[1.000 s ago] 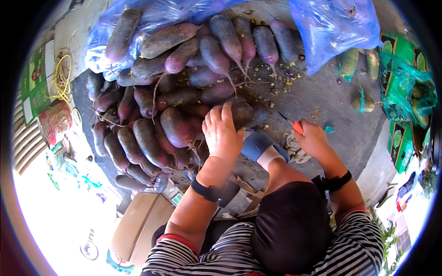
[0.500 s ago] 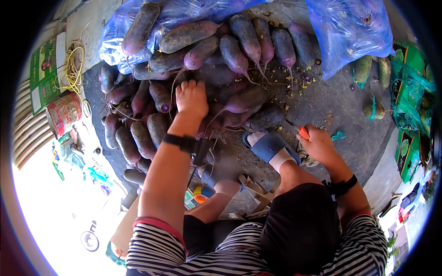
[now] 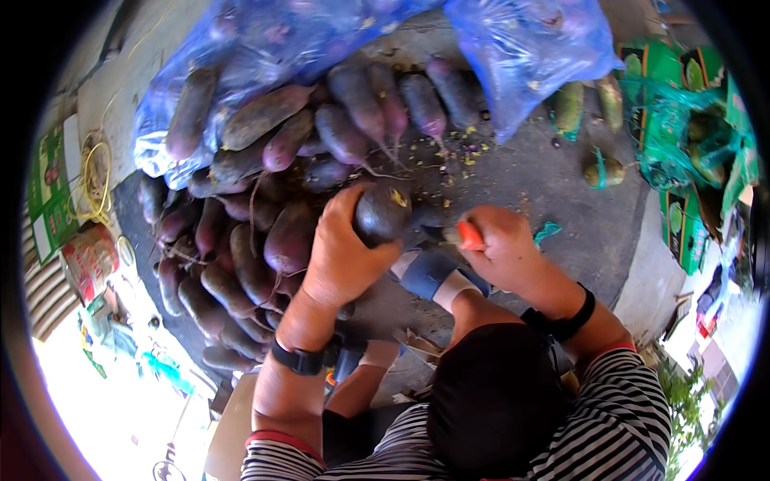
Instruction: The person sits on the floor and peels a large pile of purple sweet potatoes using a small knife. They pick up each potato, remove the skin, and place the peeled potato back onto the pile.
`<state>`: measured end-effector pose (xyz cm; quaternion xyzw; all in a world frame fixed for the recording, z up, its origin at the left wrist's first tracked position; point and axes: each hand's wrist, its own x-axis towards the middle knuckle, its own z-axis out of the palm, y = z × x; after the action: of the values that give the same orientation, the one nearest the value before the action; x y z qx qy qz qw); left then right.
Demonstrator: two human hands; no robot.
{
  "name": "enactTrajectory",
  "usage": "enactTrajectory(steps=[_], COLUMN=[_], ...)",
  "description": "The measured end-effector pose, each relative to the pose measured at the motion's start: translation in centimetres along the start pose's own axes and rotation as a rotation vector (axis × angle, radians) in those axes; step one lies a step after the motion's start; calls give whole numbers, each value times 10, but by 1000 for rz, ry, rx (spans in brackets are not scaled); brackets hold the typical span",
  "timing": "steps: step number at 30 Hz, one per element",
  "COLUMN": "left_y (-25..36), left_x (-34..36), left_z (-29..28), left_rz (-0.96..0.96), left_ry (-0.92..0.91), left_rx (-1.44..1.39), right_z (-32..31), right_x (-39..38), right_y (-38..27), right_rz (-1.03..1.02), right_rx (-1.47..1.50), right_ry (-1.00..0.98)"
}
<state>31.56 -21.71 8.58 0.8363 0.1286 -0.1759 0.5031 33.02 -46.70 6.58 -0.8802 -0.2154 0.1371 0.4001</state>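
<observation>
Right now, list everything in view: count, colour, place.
purple root vegetables: a large pile, too many to count, dark purple, on the ground ahead and left
blue plastic bags: two, blue, top, part over the pile
green vegetables: a few, green, on the concrete top right
green cartons: several, green, far right
yellow cord: one coil, yellow, far left
left hand: grip shut on one purple root
right hand: grip shut on an orange-handled tool; blade hidden
wristbands: two, black, one per wrist
</observation>
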Motion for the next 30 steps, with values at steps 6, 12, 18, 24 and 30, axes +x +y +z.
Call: enactTrajectory(steps=[6, 12, 18, 24, 30], left_y=[-4, -13, -18, -11, -16], left_x=[-10, -13, -26, -43, -54], left_z=[55, 73, 78, 59, 8], left_rz=[-65, -139, 163, -77, -18], left_ry=[-106, -235, -339, -226, 29], left_rx=[-94, -148, -152, -90, 571], right_z=[-8, -9, 10, 8, 19], right_x=[-18, -35, -54, -43, -55], right_y=[7, 21, 92, 72, 80], right_rz=[15, 84, 575, 622, 489], right_rx=[-174, -226, -415, -385, -311], right_ry=[-106, -100, -299, -371, -390])
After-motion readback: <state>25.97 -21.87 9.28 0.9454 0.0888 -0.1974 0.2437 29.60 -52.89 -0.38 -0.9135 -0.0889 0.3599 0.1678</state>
